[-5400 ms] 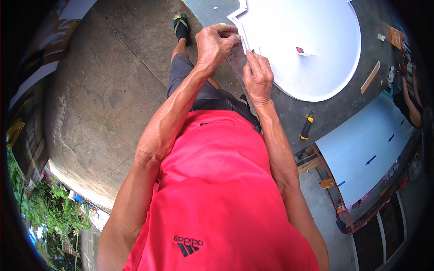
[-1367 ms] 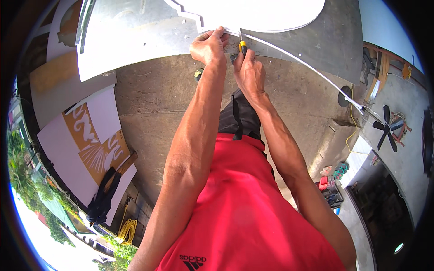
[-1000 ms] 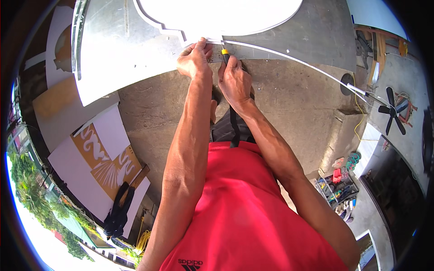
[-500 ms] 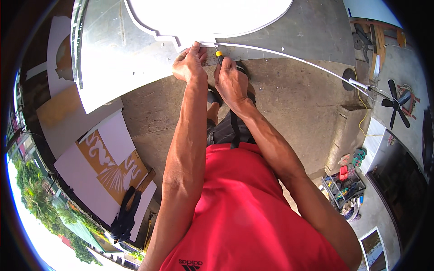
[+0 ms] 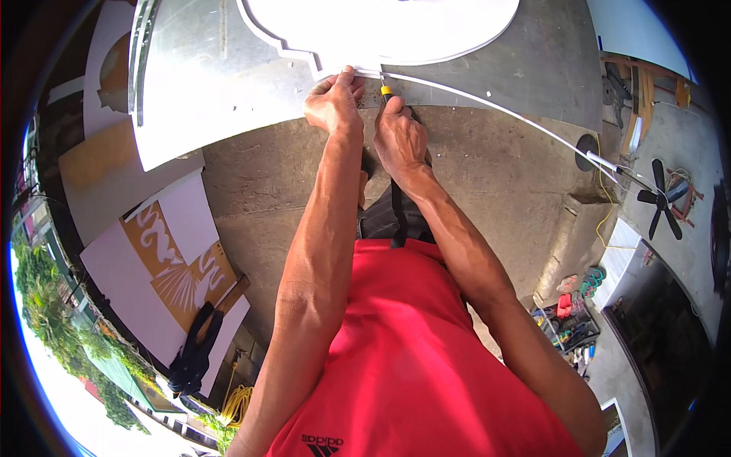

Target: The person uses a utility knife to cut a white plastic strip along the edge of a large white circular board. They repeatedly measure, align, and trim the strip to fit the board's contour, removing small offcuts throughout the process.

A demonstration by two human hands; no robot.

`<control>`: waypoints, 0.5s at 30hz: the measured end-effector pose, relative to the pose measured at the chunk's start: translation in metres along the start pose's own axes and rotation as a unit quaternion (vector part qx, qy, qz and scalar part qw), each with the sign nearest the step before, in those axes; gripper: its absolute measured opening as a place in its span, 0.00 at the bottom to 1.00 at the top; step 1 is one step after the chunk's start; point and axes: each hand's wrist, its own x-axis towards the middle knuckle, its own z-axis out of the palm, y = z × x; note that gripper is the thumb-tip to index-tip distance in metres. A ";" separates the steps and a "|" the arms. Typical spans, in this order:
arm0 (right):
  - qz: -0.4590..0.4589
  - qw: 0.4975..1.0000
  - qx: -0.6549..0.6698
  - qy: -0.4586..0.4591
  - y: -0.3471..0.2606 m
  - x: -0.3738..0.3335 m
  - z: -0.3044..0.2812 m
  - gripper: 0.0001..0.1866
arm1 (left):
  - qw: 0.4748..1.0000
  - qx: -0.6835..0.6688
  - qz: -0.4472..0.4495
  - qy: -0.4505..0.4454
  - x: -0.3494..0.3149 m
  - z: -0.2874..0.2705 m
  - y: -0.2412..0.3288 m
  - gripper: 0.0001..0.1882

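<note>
Grey tabletop (image 5: 544,65), white curved-edged panel (image 5: 388,30), thin white strip (image 5: 449,88), white scraps (image 5: 489,94)

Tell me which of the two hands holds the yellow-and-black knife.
The right hand, closed around the knife; the left hand shows no tool, its fingers at the white strip.

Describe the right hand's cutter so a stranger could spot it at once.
Find the big grey table across the top, then the bright white panel lying on it. Just below the panel's lower edge, the right hand grips the cutter, pointing toward the panel; its yellow sets it apart from the surrounding white and grey.
</note>
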 end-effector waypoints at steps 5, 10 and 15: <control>-0.006 0.999 -0.012 -0.039 0.007 0.002 0.001 0.16 | 1.000 0.004 -0.013 0.013 -0.002 0.001 0.002 0.08; -0.018 0.998 -0.029 -0.049 0.007 0.003 -0.003 0.14 | 1.000 -0.007 -0.015 0.004 -0.003 -0.002 0.004 0.12; -0.024 0.996 -0.038 -0.072 0.007 0.007 -0.009 0.12 | 0.999 -0.030 0.004 0.016 -0.001 -0.002 -0.001 0.10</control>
